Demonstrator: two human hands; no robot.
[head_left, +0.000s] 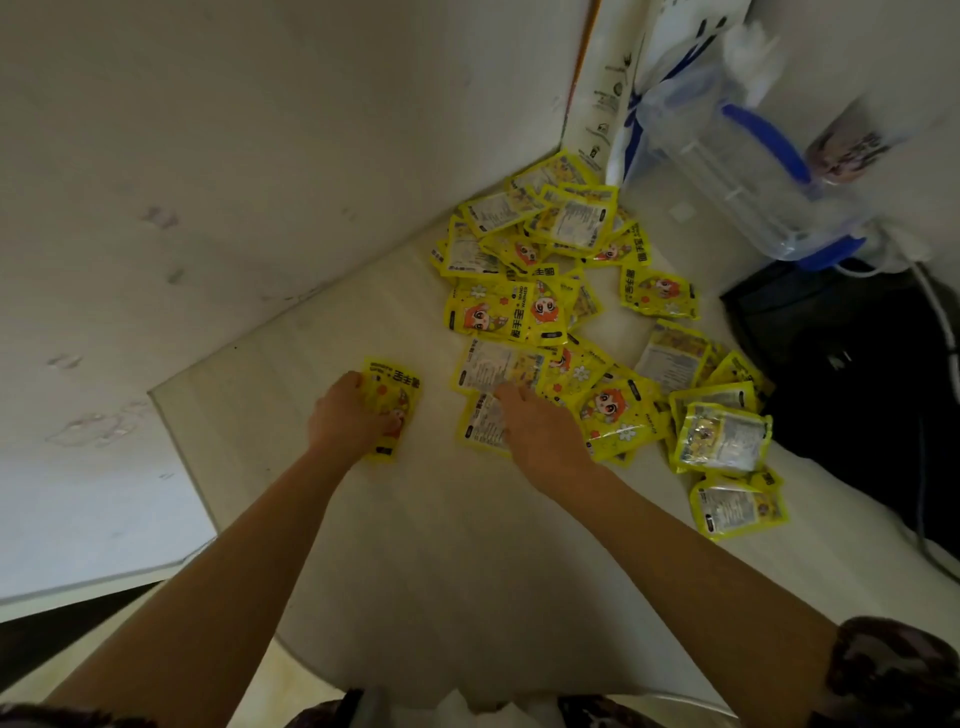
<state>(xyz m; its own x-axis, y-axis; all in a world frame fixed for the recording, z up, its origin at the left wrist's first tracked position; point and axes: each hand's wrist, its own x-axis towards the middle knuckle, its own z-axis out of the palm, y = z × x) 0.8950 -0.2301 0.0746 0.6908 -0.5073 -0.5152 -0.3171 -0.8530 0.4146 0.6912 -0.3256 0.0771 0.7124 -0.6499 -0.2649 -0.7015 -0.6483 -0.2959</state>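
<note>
**Yellow packets on a white bench in the corner**

The room has pale walls (208, 156) with a few small marks on them. Two walls meet in a corner, and a white bench (426, 545) is pushed right into that corner. The top of the bench is smooth and light.

A big pile of yellow packets (498, 312) is spread over the bench. It runs from the far corner down along the right side. Some packets show a cartoon face with orange hair. Others lie face down and show a pale back with small print. Many lie on top of each other.

One lone packet (400, 387) lies by itself on the left, apart from the pile. The left hand (345, 418) rests on it. The fingers bend over its left edge and the thumb lies on its front, so the hand holds it down on the bench.

The right hand (540, 431) reaches to the near edge of the pile. Its fingertips touch a pale-backed packet (480, 423) there. The hand is blurry, so I cannot tell if it has hold of the packet or only touches it.

At the far right stands a clear box with a blue handle (727, 171), with a plastic bag (644, 78) just beside it. Below the box is a black thing (841, 364), and a white cord (940, 322) runs over it.
</note>
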